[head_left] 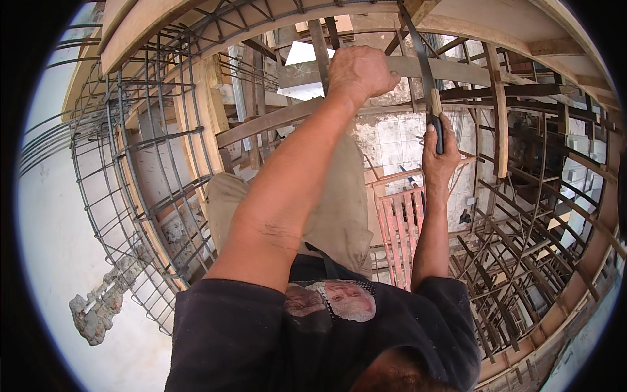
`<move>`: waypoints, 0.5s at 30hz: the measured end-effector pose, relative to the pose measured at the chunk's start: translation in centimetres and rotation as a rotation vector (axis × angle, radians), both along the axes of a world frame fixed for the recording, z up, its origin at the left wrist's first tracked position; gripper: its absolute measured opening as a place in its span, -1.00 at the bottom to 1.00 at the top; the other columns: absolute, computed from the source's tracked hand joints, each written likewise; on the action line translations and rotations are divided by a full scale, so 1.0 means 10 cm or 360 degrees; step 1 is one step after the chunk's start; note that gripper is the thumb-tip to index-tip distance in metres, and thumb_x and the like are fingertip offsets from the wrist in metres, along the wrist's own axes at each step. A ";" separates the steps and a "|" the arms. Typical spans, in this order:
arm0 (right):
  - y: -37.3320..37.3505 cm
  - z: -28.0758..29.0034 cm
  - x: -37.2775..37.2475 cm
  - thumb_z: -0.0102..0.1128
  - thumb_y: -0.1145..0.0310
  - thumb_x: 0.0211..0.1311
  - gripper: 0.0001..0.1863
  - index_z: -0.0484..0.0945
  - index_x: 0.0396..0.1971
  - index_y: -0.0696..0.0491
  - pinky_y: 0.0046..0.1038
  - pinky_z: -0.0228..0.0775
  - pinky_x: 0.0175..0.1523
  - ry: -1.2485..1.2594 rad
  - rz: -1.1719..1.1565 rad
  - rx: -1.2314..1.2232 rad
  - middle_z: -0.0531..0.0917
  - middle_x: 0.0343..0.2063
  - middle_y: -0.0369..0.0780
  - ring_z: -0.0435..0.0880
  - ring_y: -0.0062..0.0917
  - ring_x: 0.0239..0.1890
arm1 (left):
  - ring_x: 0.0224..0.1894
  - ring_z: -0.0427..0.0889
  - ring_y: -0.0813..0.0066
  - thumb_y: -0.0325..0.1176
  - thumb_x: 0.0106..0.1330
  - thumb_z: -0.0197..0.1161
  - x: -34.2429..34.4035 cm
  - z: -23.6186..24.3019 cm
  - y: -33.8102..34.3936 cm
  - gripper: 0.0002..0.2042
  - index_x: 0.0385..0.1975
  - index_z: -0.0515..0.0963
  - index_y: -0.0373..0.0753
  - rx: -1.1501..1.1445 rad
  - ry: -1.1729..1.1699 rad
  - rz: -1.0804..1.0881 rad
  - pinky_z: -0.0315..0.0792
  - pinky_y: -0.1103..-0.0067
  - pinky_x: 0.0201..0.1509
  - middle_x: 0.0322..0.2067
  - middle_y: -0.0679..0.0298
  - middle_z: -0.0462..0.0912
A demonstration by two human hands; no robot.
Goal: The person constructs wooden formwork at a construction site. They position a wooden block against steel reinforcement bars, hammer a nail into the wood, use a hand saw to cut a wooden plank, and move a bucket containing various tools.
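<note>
My left hand point(359, 72) is closed over a horizontal wooden beam point(464, 74) near the top middle, its fingers wrapped out of sight. My right hand point(439, 153) grips the dark handle of a long, narrow-bladed tool point(421, 55), apparently a saw, which points away from me across the beam, to the right of my left hand. A pale piece at the top of the handle is too small to make out clearly. My trousered legs point(333, 196) are bent below my arms.
A rebar cage point(157, 130) with timber boards runs along the left, beside a white wall point(52, 248) with broken concrete point(98, 313). A curved wooden form point(490, 23) arches overhead. Far below are a tiled surface point(392, 137), a red slatted frame point(398, 225) and dense timber scaffolding point(522, 248) at the right.
</note>
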State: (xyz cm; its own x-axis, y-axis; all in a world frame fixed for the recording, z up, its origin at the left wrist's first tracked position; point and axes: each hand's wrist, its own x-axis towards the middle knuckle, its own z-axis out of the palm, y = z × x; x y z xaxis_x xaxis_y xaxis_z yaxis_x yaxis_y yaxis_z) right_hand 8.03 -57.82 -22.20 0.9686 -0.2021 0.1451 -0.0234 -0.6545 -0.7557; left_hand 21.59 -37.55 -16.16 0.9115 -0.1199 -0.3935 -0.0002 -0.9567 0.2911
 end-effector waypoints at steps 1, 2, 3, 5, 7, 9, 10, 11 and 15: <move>0.00 -0.01 -0.02 0.17 0.43 0.36 -0.63 0.52 0.12 0.23 -0.36 0.57 -0.01 -0.0049 0.0011 -0.0014 0.72 -0.12 0.01 0.76 -0.34 -0.08 | -0.14 0.73 0.17 0.16 0.21 0.17 0.00 -0.02 0.00 -0.51 -0.24 0.73 -0.18 -0.0005 -0.0014 0.0012 0.58 0.32 -0.02 -0.22 0.12 0.75; 0.00 -0.03 -0.05 0.17 0.44 0.36 -0.63 0.52 0.12 0.23 -0.37 0.58 -0.03 -0.0099 0.0022 -0.0028 0.72 -0.13 0.01 0.76 -0.34 -0.10 | -0.15 0.73 0.17 0.16 0.20 0.18 0.00 -0.04 0.00 -0.51 -0.24 0.73 -0.17 -0.0011 -0.0027 0.0024 0.58 0.32 -0.02 -0.22 0.12 0.75; -0.04 -0.02 -0.12 0.18 0.45 0.36 -0.63 0.52 0.12 0.21 -0.38 0.58 -0.06 -0.0156 0.0029 0.0012 0.72 -0.16 0.02 0.77 -0.35 -0.12 | -0.15 0.73 0.17 0.16 0.19 0.19 0.01 -0.01 -0.03 -0.52 -0.24 0.73 -0.16 -0.0005 -0.0052 0.0018 0.58 0.32 -0.02 -0.21 0.13 0.75; -0.05 -0.09 -0.10 0.18 0.46 0.35 -0.63 0.52 0.13 0.21 -0.39 0.58 -0.07 -0.0183 0.0023 0.0074 0.72 -0.17 0.03 0.77 -0.36 -0.13 | -0.13 0.73 0.18 0.14 0.17 0.21 0.07 0.06 -0.04 -0.53 -0.21 0.73 -0.15 0.0010 -0.0047 0.0030 0.58 0.36 0.01 -0.20 0.13 0.75; -0.02 -0.09 -0.10 0.18 0.47 0.35 -0.63 0.52 0.13 0.20 -0.39 0.57 -0.08 -0.0086 -0.0015 0.0146 0.72 -0.17 0.03 0.76 -0.38 -0.14 | -0.10 0.73 0.18 0.11 0.15 0.23 0.00 0.05 -0.03 -0.53 -0.18 0.73 -0.14 0.0009 0.0025 0.0037 0.59 0.39 0.03 -0.19 0.13 0.75; 0.00 -0.10 0.00 0.18 0.47 0.36 -0.63 0.51 0.14 0.18 -0.38 0.56 -0.08 -0.0038 -0.0011 0.0135 0.71 -0.15 0.04 0.75 -0.38 -0.12 | -0.09 0.72 0.19 0.11 0.16 0.22 0.05 0.07 0.00 -0.54 -0.19 0.74 -0.15 0.0062 0.0076 -0.0014 0.58 0.39 0.03 -0.18 0.13 0.75; -0.03 -0.12 0.01 0.17 0.46 0.37 -0.63 0.51 0.14 0.17 -0.38 0.56 -0.08 -0.0066 0.0021 0.0102 0.71 -0.14 0.04 0.75 -0.37 -0.12 | -0.09 0.72 0.19 0.11 0.16 0.22 0.03 0.05 -0.01 -0.54 -0.19 0.74 -0.15 0.0062 0.0073 -0.0016 0.58 0.39 0.03 -0.18 0.13 0.75; -0.10 -0.16 -0.10 0.17 0.46 0.37 -0.63 0.51 0.14 0.17 -0.38 0.56 -0.08 -0.0070 0.0019 0.0101 0.71 -0.14 0.04 0.75 -0.37 -0.12 | -0.11 0.73 0.21 0.11 0.17 0.21 -0.02 0.01 -0.03 -0.54 -0.20 0.74 -0.14 0.0033 0.0003 -0.0033 0.59 0.39 0.02 -0.20 0.13 0.75; -0.06 -0.06 -0.13 0.16 0.44 0.38 -0.64 0.52 0.14 0.15 -0.37 0.55 -0.09 -0.0149 0.0024 0.0087 0.72 -0.17 0.01 0.76 -0.34 -0.15 | -0.14 0.74 0.25 0.09 0.18 0.20 0.00 0.08 -0.02 -0.56 -0.22 0.74 -0.13 0.0084 -0.0011 -0.0026 0.59 0.39 -0.02 -0.23 0.16 0.76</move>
